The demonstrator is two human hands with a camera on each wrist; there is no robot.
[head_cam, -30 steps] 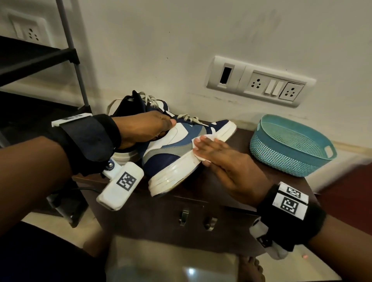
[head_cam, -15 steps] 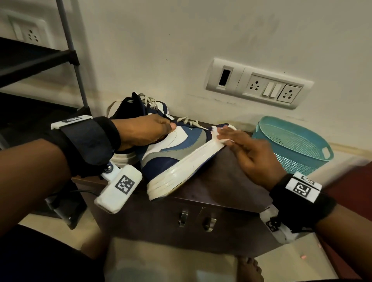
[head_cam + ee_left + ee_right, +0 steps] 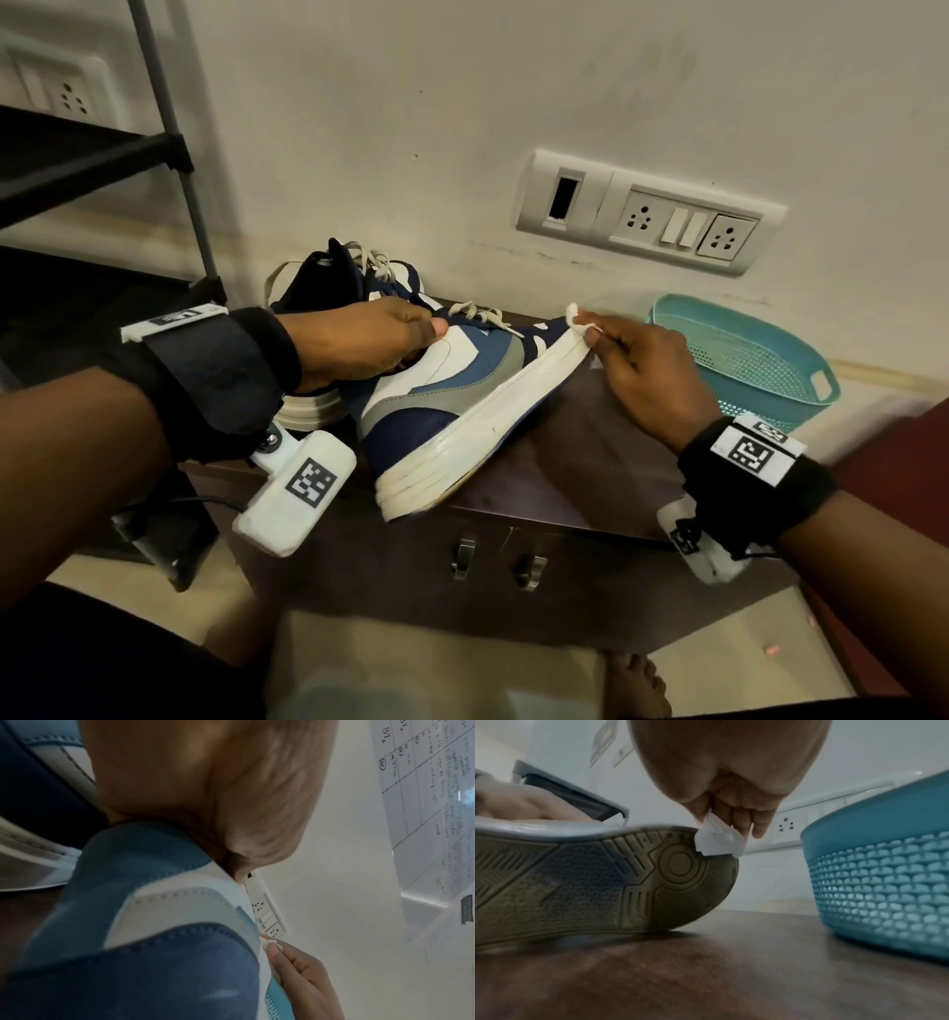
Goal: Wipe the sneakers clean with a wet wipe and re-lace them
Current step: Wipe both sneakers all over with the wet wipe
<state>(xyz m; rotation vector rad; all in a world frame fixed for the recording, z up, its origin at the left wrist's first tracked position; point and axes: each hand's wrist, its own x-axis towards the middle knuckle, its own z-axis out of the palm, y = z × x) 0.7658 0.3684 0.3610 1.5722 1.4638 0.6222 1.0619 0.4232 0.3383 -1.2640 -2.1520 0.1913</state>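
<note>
The dark wooden bench [image 3: 590,462] carries everything, and it stands against a pale wall with a white switch-and-socket panel [image 3: 649,218]. A black shelf rack [image 3: 92,159] stands to its left. A teal perforated basket [image 3: 744,360] sits on the bench's right end, just beside the toe of the near sneaker [image 3: 441,395] but not touching it.

That blue, grey and white sneaker is tipped on its side edge, its tread facing the person's right, heel overhanging the bench front. The second sneaker [image 3: 328,277] stands behind it by the wall, partly hidden by the left hand [image 3: 359,344]. The left hand grips the near sneaker at the collar, thumb curled over the white side panel, as it did a second ago.

The right hand [image 3: 647,370] has travelled along the white midsole from mid-shoe a second ago to the toe tip now. Its fingers are curled, pinching the small folded wet wipe [image 3: 577,318] against the toe's rim; in the right wrist view the wipe [image 3: 718,841] drapes over the sole's edge.
</note>
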